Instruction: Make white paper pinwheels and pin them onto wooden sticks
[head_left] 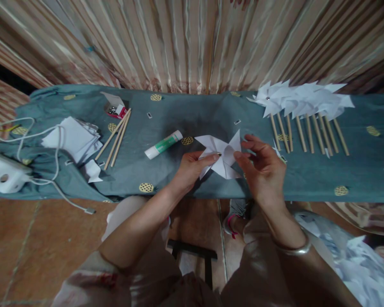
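Note:
A white paper pinwheel (225, 161) is held over the cloth-covered table by my left hand (192, 168), whose thumb presses beside the metal pin at its centre. My right hand (262, 166) is at the pinwheel's right side. Its thumb tip meets the edge of a blade, while the other fingers are curled loosely and stand apart. No stick shows on this pinwheel. A green and white glue stick (164, 145) lies left of it. Further left, wooden sticks (117, 138) rest beside a small open red box (117, 111) with shiny metal pieces in it.
Several pinwheels on sticks (307, 100) overlap in a row at the right. White paper sheets (75, 138) are stacked at the left, near a white power strip (6, 172) and its cable. A clear bag of folded white paper (355, 260) is at lower right. A curtain (185, 47) hangs behind the table.

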`<action>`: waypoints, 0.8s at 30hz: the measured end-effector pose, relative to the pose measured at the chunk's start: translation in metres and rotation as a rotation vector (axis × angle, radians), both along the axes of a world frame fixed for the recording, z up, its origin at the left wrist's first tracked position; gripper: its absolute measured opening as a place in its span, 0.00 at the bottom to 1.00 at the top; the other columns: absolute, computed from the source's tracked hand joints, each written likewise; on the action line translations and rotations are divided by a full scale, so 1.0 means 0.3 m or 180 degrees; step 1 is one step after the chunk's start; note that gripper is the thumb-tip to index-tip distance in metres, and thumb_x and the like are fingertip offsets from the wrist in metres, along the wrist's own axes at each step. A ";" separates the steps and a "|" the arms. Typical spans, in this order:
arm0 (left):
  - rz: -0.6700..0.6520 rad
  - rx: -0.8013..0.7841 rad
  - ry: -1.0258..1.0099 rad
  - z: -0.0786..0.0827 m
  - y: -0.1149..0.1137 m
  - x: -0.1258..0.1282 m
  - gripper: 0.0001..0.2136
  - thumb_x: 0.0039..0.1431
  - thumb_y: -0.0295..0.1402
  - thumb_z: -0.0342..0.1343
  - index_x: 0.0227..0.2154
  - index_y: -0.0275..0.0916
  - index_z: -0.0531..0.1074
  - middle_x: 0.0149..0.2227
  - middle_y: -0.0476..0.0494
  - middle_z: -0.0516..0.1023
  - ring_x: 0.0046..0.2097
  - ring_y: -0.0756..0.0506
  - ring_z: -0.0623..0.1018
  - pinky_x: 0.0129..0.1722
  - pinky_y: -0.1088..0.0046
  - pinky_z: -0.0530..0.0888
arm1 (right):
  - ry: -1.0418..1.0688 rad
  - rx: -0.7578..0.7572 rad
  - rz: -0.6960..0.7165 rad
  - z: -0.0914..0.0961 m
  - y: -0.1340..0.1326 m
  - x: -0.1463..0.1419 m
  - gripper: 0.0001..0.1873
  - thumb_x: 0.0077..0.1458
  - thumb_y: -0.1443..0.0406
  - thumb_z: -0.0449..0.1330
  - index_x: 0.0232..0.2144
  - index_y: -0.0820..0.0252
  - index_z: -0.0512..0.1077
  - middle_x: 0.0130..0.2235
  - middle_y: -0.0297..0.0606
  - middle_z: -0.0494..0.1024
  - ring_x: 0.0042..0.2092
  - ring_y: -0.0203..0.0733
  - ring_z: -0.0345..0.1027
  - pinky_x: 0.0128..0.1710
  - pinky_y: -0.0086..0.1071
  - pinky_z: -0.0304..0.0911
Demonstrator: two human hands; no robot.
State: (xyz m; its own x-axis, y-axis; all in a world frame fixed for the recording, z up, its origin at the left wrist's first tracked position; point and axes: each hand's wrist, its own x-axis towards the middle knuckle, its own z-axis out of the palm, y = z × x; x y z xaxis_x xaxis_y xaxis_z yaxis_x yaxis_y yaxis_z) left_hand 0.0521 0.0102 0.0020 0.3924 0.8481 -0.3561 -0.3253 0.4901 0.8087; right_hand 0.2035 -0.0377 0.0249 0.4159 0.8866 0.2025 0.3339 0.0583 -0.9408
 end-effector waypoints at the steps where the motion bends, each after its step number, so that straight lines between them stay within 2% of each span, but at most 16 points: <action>1: 0.0008 0.0007 0.0005 0.003 0.000 0.001 0.13 0.41 0.39 0.71 0.27 0.35 0.81 0.27 0.45 0.81 0.30 0.49 0.75 0.35 0.72 0.69 | -0.0445 0.0149 -0.0009 0.004 -0.006 0.001 0.08 0.53 0.61 0.65 0.37 0.53 0.74 0.56 0.41 0.74 0.57 0.50 0.68 0.56 0.49 0.65; 3: 0.0009 0.0022 0.0029 0.008 -0.002 0.002 0.12 0.40 0.39 0.71 0.25 0.35 0.81 0.25 0.46 0.80 0.28 0.50 0.74 0.33 0.73 0.68 | -0.1151 0.0370 0.0096 0.012 -0.016 -0.002 0.06 0.55 0.62 0.63 0.37 0.54 0.74 0.59 0.43 0.70 0.62 0.52 0.63 0.61 0.54 0.58; 6: -0.0007 0.0019 0.0045 0.012 -0.005 0.003 0.12 0.40 0.39 0.71 0.25 0.35 0.81 0.23 0.48 0.79 0.26 0.52 0.72 0.30 0.74 0.66 | -0.1556 0.0473 0.0299 0.013 -0.024 -0.016 0.03 0.56 0.62 0.63 0.33 0.54 0.75 0.59 0.43 0.70 0.61 0.55 0.64 0.62 0.57 0.57; 9: -0.0011 0.0009 0.0016 0.009 -0.005 0.002 0.13 0.41 0.39 0.71 0.27 0.34 0.81 0.24 0.47 0.79 0.26 0.51 0.72 0.30 0.74 0.66 | -0.1646 0.0439 0.0315 0.001 -0.025 -0.028 0.05 0.55 0.61 0.64 0.29 0.54 0.75 0.59 0.42 0.71 0.61 0.55 0.63 0.61 0.57 0.58; 14: 0.0035 0.0051 -0.0004 0.007 -0.002 0.002 0.13 0.40 0.39 0.71 0.27 0.35 0.81 0.26 0.47 0.80 0.28 0.50 0.74 0.32 0.74 0.67 | -0.1594 0.0343 0.0389 -0.015 -0.024 -0.038 0.06 0.55 0.62 0.64 0.26 0.54 0.74 0.59 0.40 0.72 0.65 0.55 0.59 0.65 0.58 0.53; 18: 0.0042 0.0086 0.0050 0.013 -0.004 0.003 0.12 0.41 0.38 0.70 0.27 0.36 0.82 0.25 0.48 0.79 0.27 0.51 0.72 0.31 0.74 0.66 | -0.1440 0.0263 0.0349 -0.022 -0.018 -0.039 0.06 0.55 0.63 0.63 0.26 0.55 0.74 0.58 0.41 0.74 0.64 0.54 0.61 0.64 0.57 0.54; 22: 0.0081 0.0142 0.0083 0.012 -0.007 0.004 0.12 0.40 0.38 0.70 0.26 0.36 0.81 0.25 0.48 0.80 0.27 0.51 0.72 0.31 0.74 0.67 | -0.1479 0.0327 0.0252 -0.033 -0.012 -0.035 0.04 0.56 0.64 0.63 0.28 0.54 0.74 0.57 0.41 0.73 0.63 0.55 0.61 0.63 0.59 0.56; 24: 0.0068 0.0153 0.0100 0.007 -0.007 0.005 0.12 0.40 0.38 0.70 0.26 0.36 0.81 0.25 0.48 0.79 0.27 0.51 0.72 0.32 0.74 0.66 | -0.1596 0.0454 0.0234 -0.036 -0.012 -0.035 0.02 0.56 0.64 0.63 0.34 0.54 0.74 0.58 0.42 0.72 0.64 0.56 0.60 0.63 0.60 0.56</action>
State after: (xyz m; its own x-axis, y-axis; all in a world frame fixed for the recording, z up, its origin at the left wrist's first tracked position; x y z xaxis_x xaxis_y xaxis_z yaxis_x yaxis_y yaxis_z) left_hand 0.0535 0.0081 0.0042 0.3632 0.8726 -0.3266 -0.3094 0.4436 0.8411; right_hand 0.1930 -0.0412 0.0140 0.1749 0.8588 0.4815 0.7312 0.2142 -0.6476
